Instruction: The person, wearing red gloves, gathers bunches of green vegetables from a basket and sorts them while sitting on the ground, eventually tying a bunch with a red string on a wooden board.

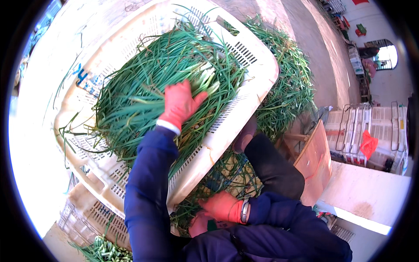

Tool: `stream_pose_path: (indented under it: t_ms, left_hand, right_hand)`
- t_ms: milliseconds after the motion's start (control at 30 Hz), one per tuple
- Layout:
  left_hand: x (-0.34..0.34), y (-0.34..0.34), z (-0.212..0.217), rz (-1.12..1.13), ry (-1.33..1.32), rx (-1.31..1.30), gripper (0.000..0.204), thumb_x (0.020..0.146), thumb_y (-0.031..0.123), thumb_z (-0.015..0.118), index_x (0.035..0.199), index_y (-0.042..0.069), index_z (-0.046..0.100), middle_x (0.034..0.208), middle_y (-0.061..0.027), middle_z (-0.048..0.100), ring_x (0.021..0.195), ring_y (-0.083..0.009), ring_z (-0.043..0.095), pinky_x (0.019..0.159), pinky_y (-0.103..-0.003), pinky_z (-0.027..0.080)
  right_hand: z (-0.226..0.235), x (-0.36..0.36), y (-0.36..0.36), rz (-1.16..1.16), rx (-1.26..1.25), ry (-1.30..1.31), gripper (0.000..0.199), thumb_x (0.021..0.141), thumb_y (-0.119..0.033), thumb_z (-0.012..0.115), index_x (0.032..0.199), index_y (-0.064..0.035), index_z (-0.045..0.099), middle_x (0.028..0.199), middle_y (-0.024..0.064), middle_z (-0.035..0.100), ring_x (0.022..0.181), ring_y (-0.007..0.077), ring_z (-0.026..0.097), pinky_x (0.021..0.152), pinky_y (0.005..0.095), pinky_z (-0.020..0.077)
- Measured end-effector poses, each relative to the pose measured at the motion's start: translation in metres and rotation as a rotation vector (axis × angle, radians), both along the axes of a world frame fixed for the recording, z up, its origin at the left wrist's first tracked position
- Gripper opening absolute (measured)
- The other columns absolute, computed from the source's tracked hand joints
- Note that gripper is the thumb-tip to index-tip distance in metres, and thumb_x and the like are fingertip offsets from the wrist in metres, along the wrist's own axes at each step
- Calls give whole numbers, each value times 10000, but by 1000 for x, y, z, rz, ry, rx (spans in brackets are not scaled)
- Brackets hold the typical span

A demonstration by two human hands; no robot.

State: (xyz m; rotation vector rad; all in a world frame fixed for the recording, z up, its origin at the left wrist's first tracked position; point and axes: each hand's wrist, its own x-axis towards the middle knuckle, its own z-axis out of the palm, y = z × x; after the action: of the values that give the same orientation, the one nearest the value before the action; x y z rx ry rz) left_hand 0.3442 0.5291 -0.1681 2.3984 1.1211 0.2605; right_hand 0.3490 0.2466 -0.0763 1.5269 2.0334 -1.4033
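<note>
Greens [131,105] still heaped loose in white crate [262,65], second heap [286,78] beyond; lower-left pile [107,252] perhaps done. Left hand [181,102] half-curled over stalks, grip unclear; right hand [222,207] partly curled, contents cannot tell.

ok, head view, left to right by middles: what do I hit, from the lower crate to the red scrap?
Lower crate → left hand → right hand → dark trouser leg → wooden board → red scrap.
</note>
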Motion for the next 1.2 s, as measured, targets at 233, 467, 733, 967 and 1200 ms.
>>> stream_pose_path:
  t_ms: [233,467,733,967,1200]
  left_hand:
    - [-10,-41,9,35,-339,37,675,711,360,746,1215,-5,483,960,-205,590,875,-362,580,752,-418,485]
    - [-25,21,-22,180,-120,228,715,775,482,641,1193,-73,472,1025,-221,601,944,-370,565,832,-451,426]
    - [-12,-61,-11,-106,-87,241,975,623,497,753,1337,-20,336,1037,-197,563,878,-361,567,746,-432,456]
    - [-4,-26,-7,62,169,-150,737,666,305,751,1272,16,446,1012,-196,621,858,-295,622,726,-354,500]
    - [-51,38,4,283,-626,-1037,359,788,174,703,1081,1,588,873,-36,639,743,-104,577,676,-232,452]
  right_hand:
    - [2,2,-1,-38,37,60,331,750,-255,637,979,-17,608,745,154,641,717,329,643,598,428,503]
    - [2,-2,-1,5,20,50,417,767,-269,628,1087,-11,558,727,143,640,699,327,641,584,431,496]
    - [4,-3,-7,-30,48,33,295,767,-214,595,990,-20,605,738,110,655,697,301,654,559,409,498]
    - [-1,-2,-10,-57,116,27,269,751,-193,588,953,-19,619,724,105,656,696,292,657,548,407,497]
    - [-2,-5,-12,-63,89,8,266,779,-201,556,970,-28,621,723,110,655,682,295,652,534,417,492]
